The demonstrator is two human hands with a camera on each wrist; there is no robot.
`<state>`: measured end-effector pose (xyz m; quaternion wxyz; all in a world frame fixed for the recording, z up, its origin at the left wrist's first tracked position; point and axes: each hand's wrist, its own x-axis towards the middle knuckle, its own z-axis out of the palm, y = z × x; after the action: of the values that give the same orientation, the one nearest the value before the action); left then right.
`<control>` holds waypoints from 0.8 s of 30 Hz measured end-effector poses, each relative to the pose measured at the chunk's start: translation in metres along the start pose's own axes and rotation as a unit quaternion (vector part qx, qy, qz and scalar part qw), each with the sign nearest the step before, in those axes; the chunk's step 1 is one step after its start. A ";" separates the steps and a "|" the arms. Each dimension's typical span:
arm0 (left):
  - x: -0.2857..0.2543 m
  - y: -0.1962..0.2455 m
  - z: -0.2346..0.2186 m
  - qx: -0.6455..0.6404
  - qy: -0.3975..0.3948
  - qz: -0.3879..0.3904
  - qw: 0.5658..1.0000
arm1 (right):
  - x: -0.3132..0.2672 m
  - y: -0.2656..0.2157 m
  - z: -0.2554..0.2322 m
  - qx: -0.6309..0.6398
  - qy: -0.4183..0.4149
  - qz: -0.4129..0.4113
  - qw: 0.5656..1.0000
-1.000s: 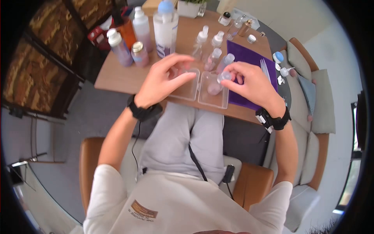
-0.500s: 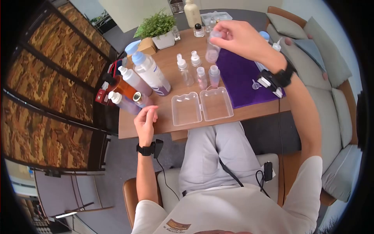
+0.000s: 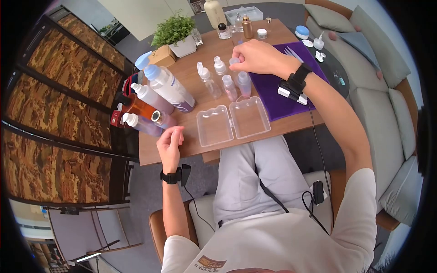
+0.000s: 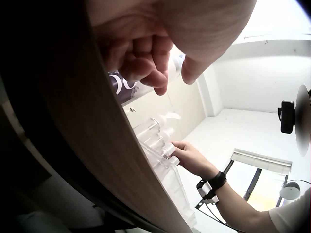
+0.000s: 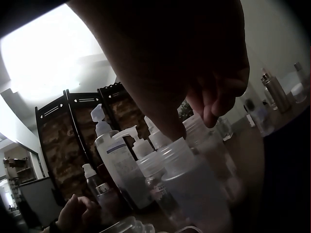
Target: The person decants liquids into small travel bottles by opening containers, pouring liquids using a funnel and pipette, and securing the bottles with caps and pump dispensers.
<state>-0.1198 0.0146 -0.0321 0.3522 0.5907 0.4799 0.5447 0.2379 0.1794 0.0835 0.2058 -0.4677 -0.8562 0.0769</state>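
My right hand (image 3: pixel 261 58) pinches the clear cap (image 3: pixel 234 61) of a small translucent bottle (image 5: pixel 209 150) between thumb and fingers. In the head view the hand hides most of that bottle. Just in front stand two capped bottles, one with pinkish contents (image 3: pixel 230 89) and one pale purple (image 3: pixel 244 84). To their left are two clear bottles with white tops, a taller one (image 3: pixel 210 83) and a shorter one (image 3: pixel 219 66). At the table's front left edge, my left hand (image 3: pixel 170 141) hangs loosely curled, holding nothing, near a small gold-capped bottle (image 3: pixel 163 119).
A clear hinged case (image 3: pixel 215 142) lies unfolded at the front edge. A purple mat (image 3: pixel 284 107) covers the right side. Large pump bottles, including a blue-topped one (image 3: pixel 170 88), crowd the left. A potted plant (image 3: pixel 182 34) and cosmetic bottles, one gold (image 3: pixel 247 28), stand at the back.
From over the case, my right hand has carried the small bottle back, then lowered it behind the two capped bottles. My left hand has withdrawn from the case to the table's front left edge.
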 end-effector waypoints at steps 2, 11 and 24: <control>0.000 0.001 0.001 0.001 -0.002 0.002 1.000 | 0.000 0.001 0.000 0.014 -0.005 -0.004 1.000; 0.000 0.000 -0.003 0.000 -0.014 -0.012 1.000 | -0.012 0.006 -0.009 0.014 0.051 -0.018 0.998; 0.006 0.016 0.005 -0.160 0.020 0.012 0.987 | -0.170 -0.007 0.047 0.301 0.181 0.118 0.929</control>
<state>-0.1119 0.0164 -0.0164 0.4259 0.5212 0.3868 0.6304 0.2935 0.0370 -0.0046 0.4776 -0.4876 -0.6798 0.2685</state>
